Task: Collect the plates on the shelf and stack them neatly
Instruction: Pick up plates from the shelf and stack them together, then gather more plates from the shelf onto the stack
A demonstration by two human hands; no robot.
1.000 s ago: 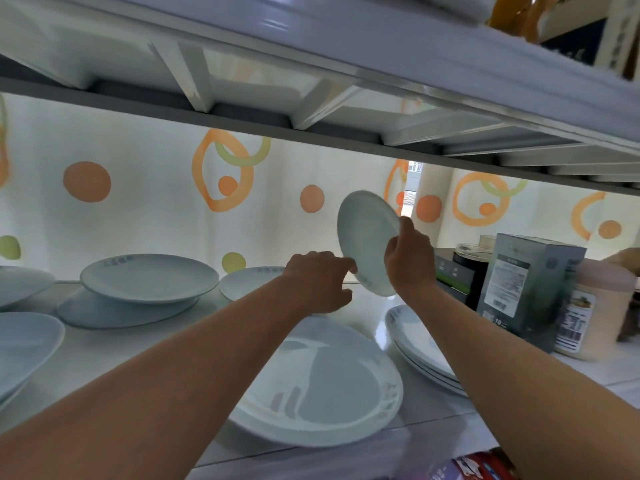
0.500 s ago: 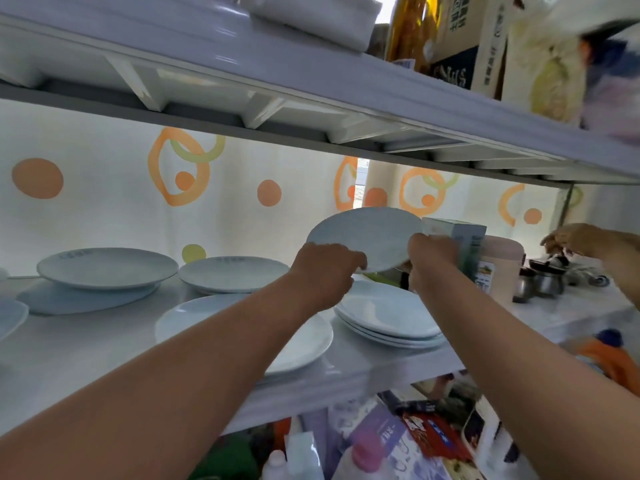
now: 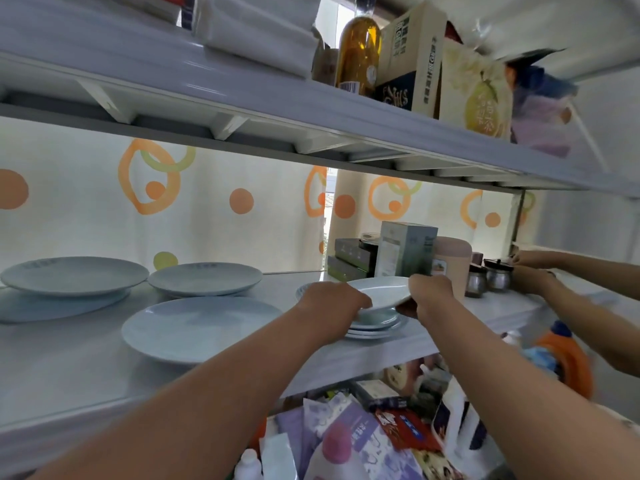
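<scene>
Both hands hold one small white plate [image 3: 379, 289] nearly level, just above a short stack of small plates [image 3: 375, 328] on the white shelf [image 3: 86, 375]. My left hand [image 3: 330, 304] grips its left rim and my right hand [image 3: 431, 294] grips its right rim. A large plate [image 3: 197, 329] lies to the left of the stack. Behind it sit a medium plate [image 3: 204, 278] and, at far left, a plate on top of another plate [image 3: 74, 276].
Boxes, a green carton [image 3: 403, 252] and a beige jar [image 3: 452, 265] stand right behind the stack. Another person's hands [image 3: 530, 268] reach among small jars at far right. The upper shelf overhangs closely. Bottles and packets fill the shelf below.
The plate went from upright near the back wall to flat, then came down and forward to just above the stack. My view has pulled back and lifted.
</scene>
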